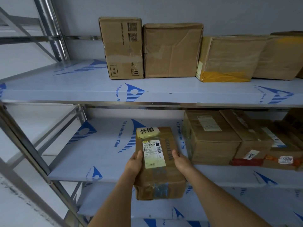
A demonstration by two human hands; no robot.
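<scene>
Head view: a metal shelving rack (29, 141) stands ahead of the left grip (133, 164) and the right grip (181, 163). Its upper shelf (82, 89), above them, carries a row of cardboard boxes (172, 51). The middle shelf (101, 154) spreads beyond them, with stacked boxes (211, 140) just right of the right grip. Between the grips is a brown parcel (165, 177), far end over the middle shelf, near end past its front edge. Both grips clasp its long sides, thumbs on top, a white label (154, 154) between them.

Film-covered upper shelf (82, 89) carries brown cardboard boxes (172, 51) in a row; middle shelf (98, 153) holds taped cartons (211, 138), a labelled brown parcel (164, 177) overhanging its edge.
</scene>
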